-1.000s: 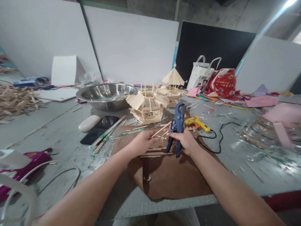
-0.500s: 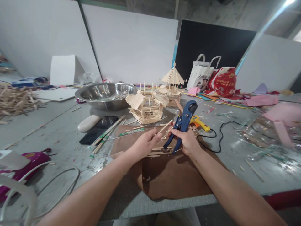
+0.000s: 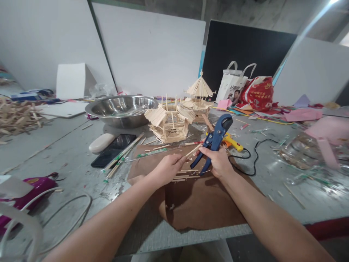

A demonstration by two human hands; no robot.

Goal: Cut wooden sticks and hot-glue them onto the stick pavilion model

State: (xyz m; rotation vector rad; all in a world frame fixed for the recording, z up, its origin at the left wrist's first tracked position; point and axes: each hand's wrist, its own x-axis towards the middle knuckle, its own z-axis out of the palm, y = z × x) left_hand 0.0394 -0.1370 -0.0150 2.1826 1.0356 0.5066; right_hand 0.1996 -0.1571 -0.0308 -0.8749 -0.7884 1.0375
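Note:
My left hand (image 3: 169, 168) is closed on thin wooden sticks (image 3: 192, 151), which slant up to the right toward my other hand. A blue-handled cutter (image 3: 217, 135) rests in my right hand (image 3: 218, 160), its head tilted up and its handles spread below. The thumb and fingertips of that hand also meet the far ends of the sticks. Beneath both hands lies a brown sheet (image 3: 201, 207) with several cut sticks (image 3: 185, 177) on it. Just behind stands a roofless stick pavilion model (image 3: 170, 125).
A finished-looking pavilion model (image 3: 201, 92) and a steel basin (image 3: 121, 111) stand farther back. A yellow glue gun (image 3: 233, 142) with a black cord lies right of the cutter. A phone (image 3: 113, 150), a white oval case (image 3: 101, 143) and a pink-lidded jug (image 3: 302, 149) flank the sheet.
The sticks in my left hand, spread apart before, now lie together in line, their far ends nearer the fingertips of my right hand. The cutter has shifted slightly right.

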